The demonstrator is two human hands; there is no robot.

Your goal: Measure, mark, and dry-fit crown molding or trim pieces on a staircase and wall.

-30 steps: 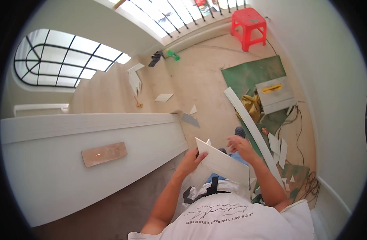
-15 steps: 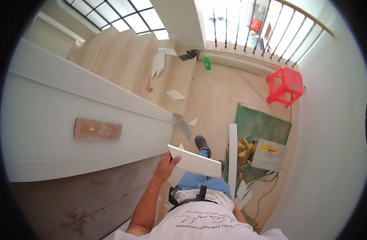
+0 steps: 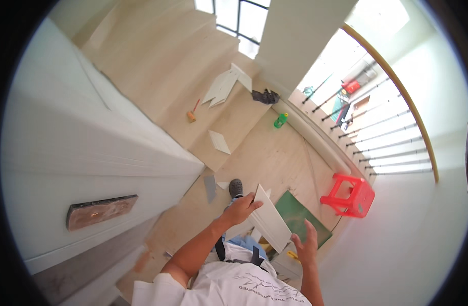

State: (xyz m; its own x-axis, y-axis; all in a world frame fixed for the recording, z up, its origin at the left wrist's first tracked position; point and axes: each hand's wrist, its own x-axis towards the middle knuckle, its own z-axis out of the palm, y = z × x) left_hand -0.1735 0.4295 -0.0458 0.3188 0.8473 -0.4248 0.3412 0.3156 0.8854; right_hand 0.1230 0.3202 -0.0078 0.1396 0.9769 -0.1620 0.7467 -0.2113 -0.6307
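Observation:
A short white board [image 3: 272, 219] with a grooved face hangs slantwise in front of my body. My left hand [image 3: 240, 210] is closed on its upper left edge, thumb on the face. At the board's lower right end is my right hand [image 3: 306, 245], fingers spread and thumb beside the corner; whether the thumb touches it I cannot tell. Below the board, a grey tool box with a yellow handle [image 3: 293, 255] is mostly hidden. On the floor near my shoe [image 3: 236, 187] lie a grey offcut [image 3: 210, 188] and a small white one [image 3: 222, 185].
Wooden steps [image 3: 193, 66] rise at the far left, bearing white board pieces [image 3: 223, 86], a red-handled tool [image 3: 192, 115] and a dark cloth [image 3: 265, 96]. A green bottle [image 3: 281, 120], red stool [image 3: 348, 196] and green mat [image 3: 300, 217] stand or lie ahead and right. A railing [image 3: 397, 76] borders the landing.
My right hand has come up from beside my body to the board's right end. The board, in my left hand, has tilted more steeply. My view has turned.

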